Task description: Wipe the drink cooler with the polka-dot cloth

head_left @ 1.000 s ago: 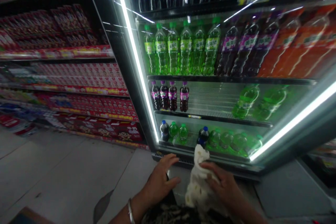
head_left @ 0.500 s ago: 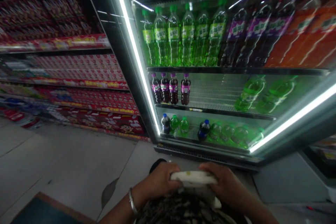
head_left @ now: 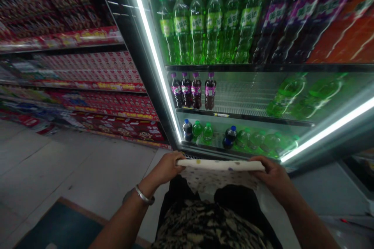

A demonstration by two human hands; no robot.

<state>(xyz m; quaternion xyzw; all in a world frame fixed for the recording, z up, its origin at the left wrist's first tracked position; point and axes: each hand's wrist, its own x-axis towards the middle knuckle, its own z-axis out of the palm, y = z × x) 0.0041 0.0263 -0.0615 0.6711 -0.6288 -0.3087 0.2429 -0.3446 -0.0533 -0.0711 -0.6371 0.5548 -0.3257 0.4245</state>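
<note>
- A tall lit cooler (head_left: 163,85) fills the upper right, its frame edged by a bright light strip.
- Store shelves (head_left: 73,85) packed with red packages run along the left, above a pale tiled floor (head_left: 73,171).
- On the cooler's upper shelf stand green bottles (head_left: 198,27), with purple bottles (head_left: 292,19) and orange ones to their right.
- The middle shelf holds four small purple-label bottles (head_left: 194,90) at its left end.
- The bottom shelf holds small blue-capped and green bottles (head_left: 204,132).
- A white cloth (head_left: 219,164) with small dots is stretched flat and level between both hands, low in the centre, just in front of the cooler's base; its lower part hangs toward the person's lap.
- The left hand (head_left: 166,167), a metal bangle (head_left: 143,195) on its wrist, pinches the cloth's left end.
- The right hand (head_left: 273,175) pinches the cloth's right end, fingers curled over the edge.
</note>
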